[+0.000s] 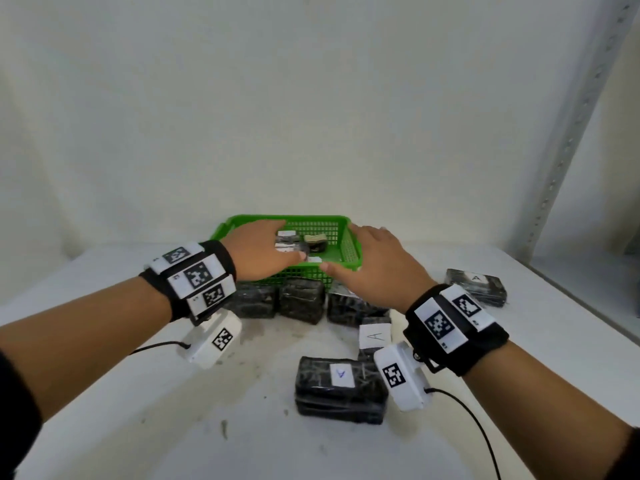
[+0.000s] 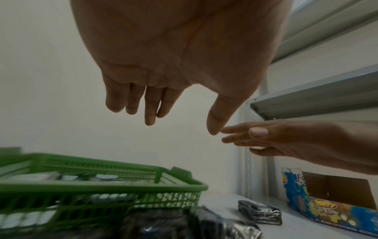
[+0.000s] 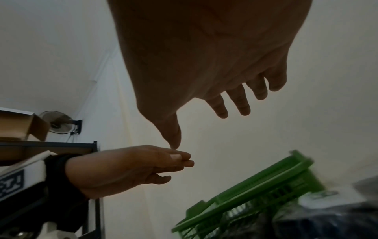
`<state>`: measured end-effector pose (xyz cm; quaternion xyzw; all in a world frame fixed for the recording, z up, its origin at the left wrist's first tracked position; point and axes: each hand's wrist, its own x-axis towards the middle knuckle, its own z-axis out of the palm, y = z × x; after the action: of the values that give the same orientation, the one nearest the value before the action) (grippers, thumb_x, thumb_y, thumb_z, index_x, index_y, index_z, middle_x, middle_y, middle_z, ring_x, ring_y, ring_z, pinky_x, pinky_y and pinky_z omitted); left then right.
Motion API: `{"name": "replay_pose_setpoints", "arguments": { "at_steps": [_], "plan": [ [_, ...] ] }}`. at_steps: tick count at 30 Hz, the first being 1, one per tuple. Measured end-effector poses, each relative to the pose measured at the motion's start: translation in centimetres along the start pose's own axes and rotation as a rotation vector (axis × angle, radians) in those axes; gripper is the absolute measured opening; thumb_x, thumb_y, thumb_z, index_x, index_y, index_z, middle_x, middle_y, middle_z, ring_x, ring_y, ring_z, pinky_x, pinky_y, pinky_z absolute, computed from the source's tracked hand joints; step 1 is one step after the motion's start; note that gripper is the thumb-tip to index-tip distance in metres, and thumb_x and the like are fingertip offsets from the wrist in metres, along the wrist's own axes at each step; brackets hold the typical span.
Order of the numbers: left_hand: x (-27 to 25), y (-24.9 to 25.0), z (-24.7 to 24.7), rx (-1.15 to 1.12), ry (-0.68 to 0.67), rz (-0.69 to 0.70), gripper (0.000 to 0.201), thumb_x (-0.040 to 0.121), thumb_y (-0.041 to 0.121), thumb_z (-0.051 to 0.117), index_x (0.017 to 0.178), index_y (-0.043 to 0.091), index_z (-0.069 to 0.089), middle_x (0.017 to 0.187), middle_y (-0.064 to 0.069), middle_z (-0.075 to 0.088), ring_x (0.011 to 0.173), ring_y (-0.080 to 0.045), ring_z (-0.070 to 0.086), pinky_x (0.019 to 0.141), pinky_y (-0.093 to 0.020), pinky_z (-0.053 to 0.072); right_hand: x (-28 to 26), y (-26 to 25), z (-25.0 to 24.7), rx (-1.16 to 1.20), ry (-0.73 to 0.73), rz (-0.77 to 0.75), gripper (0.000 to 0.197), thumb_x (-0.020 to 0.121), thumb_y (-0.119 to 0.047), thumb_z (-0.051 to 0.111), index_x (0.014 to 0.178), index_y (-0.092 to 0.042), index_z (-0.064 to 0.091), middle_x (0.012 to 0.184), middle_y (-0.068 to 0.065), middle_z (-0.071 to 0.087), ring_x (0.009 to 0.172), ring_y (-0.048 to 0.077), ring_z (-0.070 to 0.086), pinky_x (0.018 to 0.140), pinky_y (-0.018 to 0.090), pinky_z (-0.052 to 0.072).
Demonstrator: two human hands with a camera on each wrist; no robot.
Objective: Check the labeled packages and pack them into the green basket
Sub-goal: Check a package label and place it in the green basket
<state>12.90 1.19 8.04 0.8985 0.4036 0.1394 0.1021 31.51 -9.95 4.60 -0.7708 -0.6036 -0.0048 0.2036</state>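
The green basket (image 1: 339,251) stands at the back of the white table and holds a few wrapped packages (image 1: 287,241). My left hand (image 1: 263,251) hovers over its near left part, fingers straight and empty. My right hand (image 1: 374,268) hovers above the basket's right front corner, also flat and empty. The left wrist view shows straight fingers (image 2: 150,106) above the basket (image 2: 102,184); the right wrist view shows the same for my right hand (image 3: 239,103). Black wrapped packages with white "A" labels lie on the table: one near me (image 1: 341,389), one beside it (image 1: 374,336), one far right (image 1: 476,287).
Three more black packages (image 1: 301,303) stand in a row against the basket's front wall. A metal shelf upright (image 1: 571,133) runs along the right. A colourful cardboard box (image 2: 327,208) sits on the right shelf. A wall fan (image 3: 59,122) hangs at left.
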Motion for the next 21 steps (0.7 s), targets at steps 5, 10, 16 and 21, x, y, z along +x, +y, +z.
{"name": "replay_pose_setpoints", "arguments": {
  "at_steps": [5, 10, 16, 21],
  "plan": [
    [-2.6, -5.4, 0.0, 0.035, -0.062, -0.095, 0.084, 0.082, 0.067, 0.055, 0.149, 0.021, 0.036, 0.151, -0.003, 0.043, 0.135, -0.023, 0.045, 0.109, -0.034, 0.038, -0.2, -5.6, 2.5, -0.027, -0.058, -0.093, 0.101, 0.088, -0.08, 0.049, 0.164, -0.021, 0.019, 0.169, 0.005, 0.026, 0.156, 0.027, 0.019, 0.126, 0.044, 0.022],
    [-4.3, -8.6, 0.1, 0.019, -0.098, -0.098, 0.058, 0.085, 0.047, 0.067, 0.137, 0.029, 0.05, 0.131, 0.0, 0.062, 0.117, -0.022, 0.058, 0.098, -0.033, 0.047, 0.5, -9.9, 5.9, -0.025, -0.157, -0.14, 0.101, 0.087, -0.076, 0.054, 0.164, -0.019, 0.02, 0.168, 0.007, 0.028, 0.155, 0.03, 0.022, 0.125, 0.048, 0.025],
    [-3.9, -10.4, 1.3, 0.029, -0.155, -0.103, 0.057, 0.084, 0.036, 0.071, 0.135, 0.018, 0.053, 0.13, -0.006, 0.062, 0.117, -0.024, 0.058, 0.097, -0.031, 0.047, 3.8, -12.1, 9.6, -0.042, -0.274, -0.053, 0.093, 0.082, -0.069, 0.063, 0.156, -0.021, 0.035, 0.152, 0.011, 0.046, 0.139, 0.034, 0.045, 0.112, 0.049, 0.044],
    [-2.3, -11.9, 2.9, 0.038, -0.145, -0.091, 0.046, 0.071, 0.034, 0.079, 0.115, 0.025, 0.065, 0.11, 0.0, 0.07, 0.1, -0.021, 0.066, 0.083, -0.029, 0.051, 6.2, -12.4, 11.5, -0.12, -0.334, 0.018, 0.083, 0.083, -0.057, 0.072, 0.149, -0.014, 0.044, 0.145, 0.014, 0.051, 0.13, 0.036, 0.052, 0.107, 0.045, 0.049]
  ]
}}
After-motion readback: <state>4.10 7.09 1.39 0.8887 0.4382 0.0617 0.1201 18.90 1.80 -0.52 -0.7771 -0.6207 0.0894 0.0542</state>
